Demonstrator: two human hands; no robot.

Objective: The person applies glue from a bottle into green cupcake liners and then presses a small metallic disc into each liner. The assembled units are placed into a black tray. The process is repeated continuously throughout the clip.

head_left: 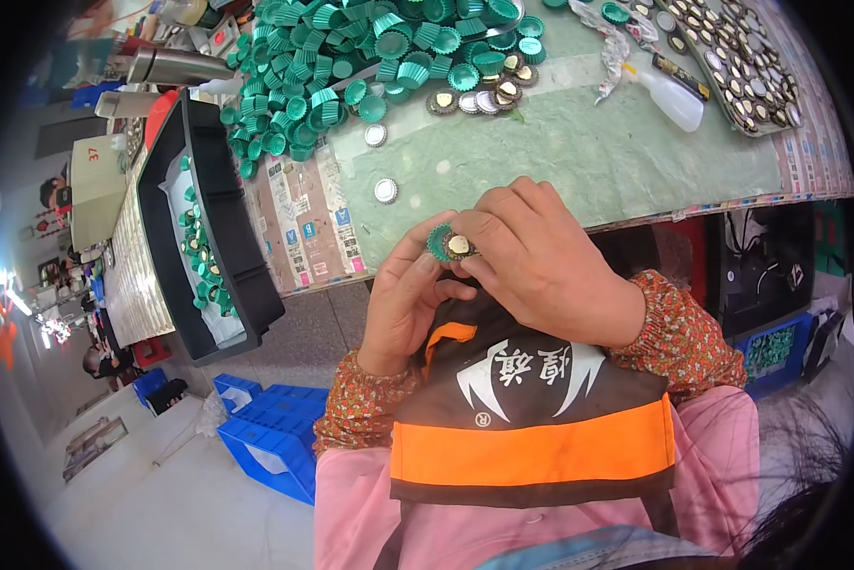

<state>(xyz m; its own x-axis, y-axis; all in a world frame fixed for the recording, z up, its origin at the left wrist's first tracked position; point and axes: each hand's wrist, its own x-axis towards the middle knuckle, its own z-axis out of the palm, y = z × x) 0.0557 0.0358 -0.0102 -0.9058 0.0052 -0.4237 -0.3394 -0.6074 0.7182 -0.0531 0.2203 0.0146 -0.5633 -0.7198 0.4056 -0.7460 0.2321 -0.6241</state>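
My left hand is closed in a pinch on a small green fluted cup, just over the near edge of the table. Close against that cup is a round dark-rimmed piece with a gold centre, gripped by the thumb and fingers of my right hand. The two pieces overlap or touch; whether one sits inside the other I cannot tell. Beyond my hands, two loose silvery round pieces lie on the green table covering; the nearer is a ridged disc.
A big heap of green fluted cups covers the back left. Several dark-and-gold discs lie beside it. At the back right are a white squeeze bottle and a tray of discs. A black crate stands left, blue crates below.
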